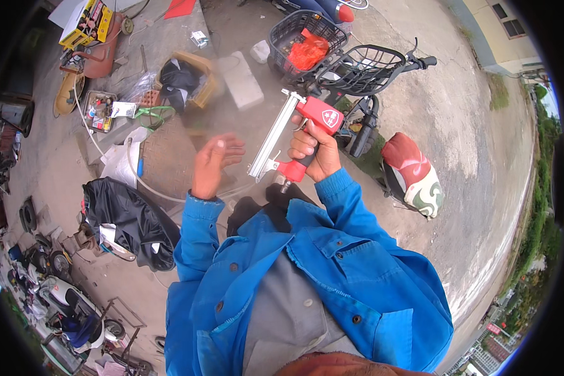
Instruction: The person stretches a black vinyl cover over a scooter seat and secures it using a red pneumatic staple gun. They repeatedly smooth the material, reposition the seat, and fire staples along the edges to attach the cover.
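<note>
My right hand point(320, 153) is wrapped round the dark grip of a pneumatic nail gun point(321, 114). The gun has a red body and a long silver magazine, turned toward the left. Below the grip, a metal air fitting point(286, 187) sticks out with no hose on it. Left of the magazine, and apart from it, my left hand point(217, 164) is raised with its fingers stretched out and holds nothing. A pale hose point(149, 189) curves over the ground beneath my left forearm.
Ahead lie a yellow crate point(208, 84) with black bags and a pale block point(240, 80). A bicycle with a black basket point(371, 66) stands at front right, near a basket with a red bag point(308, 50). A covered seat point(412, 172) is right; black sheeting point(128, 216) is left.
</note>
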Action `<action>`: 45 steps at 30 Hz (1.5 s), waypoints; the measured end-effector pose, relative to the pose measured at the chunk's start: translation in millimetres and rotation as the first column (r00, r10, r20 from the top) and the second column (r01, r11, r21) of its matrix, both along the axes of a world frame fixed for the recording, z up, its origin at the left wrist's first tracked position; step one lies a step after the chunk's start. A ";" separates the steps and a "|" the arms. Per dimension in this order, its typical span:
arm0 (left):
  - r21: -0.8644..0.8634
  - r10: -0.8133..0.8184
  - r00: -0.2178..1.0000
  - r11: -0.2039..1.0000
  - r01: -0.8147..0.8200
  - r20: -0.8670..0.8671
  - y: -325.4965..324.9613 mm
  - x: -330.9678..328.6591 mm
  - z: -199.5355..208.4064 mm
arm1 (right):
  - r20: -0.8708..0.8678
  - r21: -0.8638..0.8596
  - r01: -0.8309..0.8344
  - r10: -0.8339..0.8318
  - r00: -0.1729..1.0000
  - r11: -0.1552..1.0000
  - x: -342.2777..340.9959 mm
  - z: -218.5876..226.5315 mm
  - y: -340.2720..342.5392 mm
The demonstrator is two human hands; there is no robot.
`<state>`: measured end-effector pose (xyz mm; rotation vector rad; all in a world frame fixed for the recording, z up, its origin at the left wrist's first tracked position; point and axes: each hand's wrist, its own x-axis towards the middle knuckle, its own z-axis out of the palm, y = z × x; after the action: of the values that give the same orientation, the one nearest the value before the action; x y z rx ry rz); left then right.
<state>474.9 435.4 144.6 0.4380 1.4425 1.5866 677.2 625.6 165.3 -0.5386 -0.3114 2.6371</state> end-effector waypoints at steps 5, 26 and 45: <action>0.014 -0.080 0.963 0.996 0.086 -0.259 49.5 59.8 30.8 | 0.049 0.066 -0.051 0.048 0.998 0.997 -1.8 20.2 33.3; -0.266 -0.245 0.562 0.963 0.045 -0.790 148.2 85.5 57.6 | 0.232 0.453 -0.012 -0.105 0.967 0.891 15.0 47.6 85.3; -0.021 -0.214 0.563 0.944 0.329 -0.798 284.1 -133.2 47.3 | 0.323 0.473 0.187 -0.367 0.872 0.861 -178.1 62.2 169.0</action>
<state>341.7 719.5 191.9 1.5410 1.7832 1.2555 499.2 794.6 227.5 -0.8968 -0.8480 2.0612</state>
